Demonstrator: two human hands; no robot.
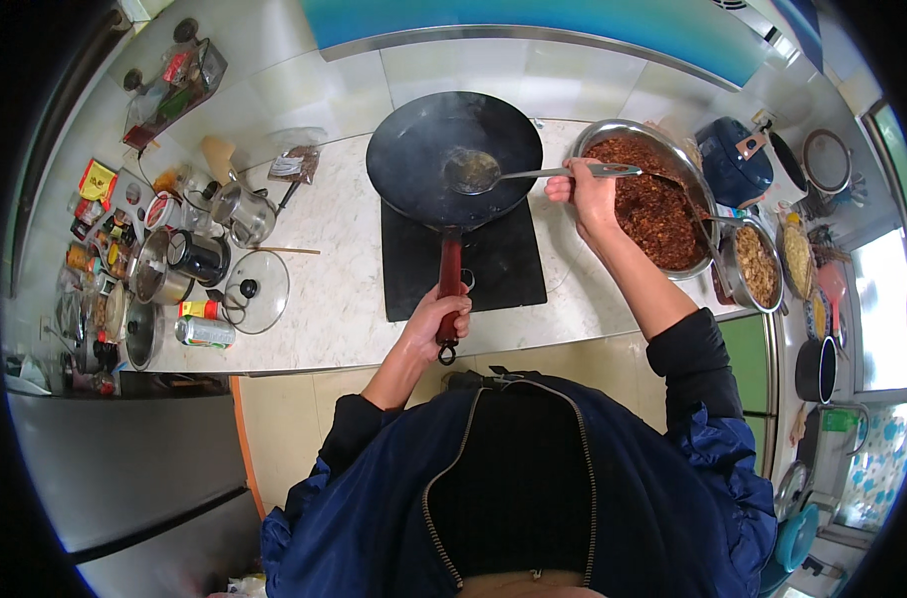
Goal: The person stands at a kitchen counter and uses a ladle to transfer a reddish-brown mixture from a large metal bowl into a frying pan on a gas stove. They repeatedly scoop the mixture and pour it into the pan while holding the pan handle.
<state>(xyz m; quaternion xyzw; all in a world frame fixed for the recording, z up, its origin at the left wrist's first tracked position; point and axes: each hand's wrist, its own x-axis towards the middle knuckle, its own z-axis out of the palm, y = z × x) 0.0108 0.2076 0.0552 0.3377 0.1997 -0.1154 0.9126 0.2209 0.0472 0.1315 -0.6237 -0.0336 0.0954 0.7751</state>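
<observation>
With my left hand (437, 320) I grip the red wooden handle of a dark wok (405, 168), which sits on or just over a black cooktop (505, 276). The metal handle of a ladle (550, 173) lies in my right hand (589, 196); its bowl rests low in the wok, with some brownish liquid or residue there. Faint steam shows over the wok. Just right of my right hand stands a large steel basin (711, 196) of dark red chopped food (659, 224), with another long metal utensil in it.
A smaller steel bowl (776, 258) of light brown pieces stands right of the basin, near a blue appliance (733, 161). On the left are a glass lid (263, 303), a can (204, 332), a metal pitcher (242, 217) and several jars. A range hood (543, 30) hangs above the back wall.
</observation>
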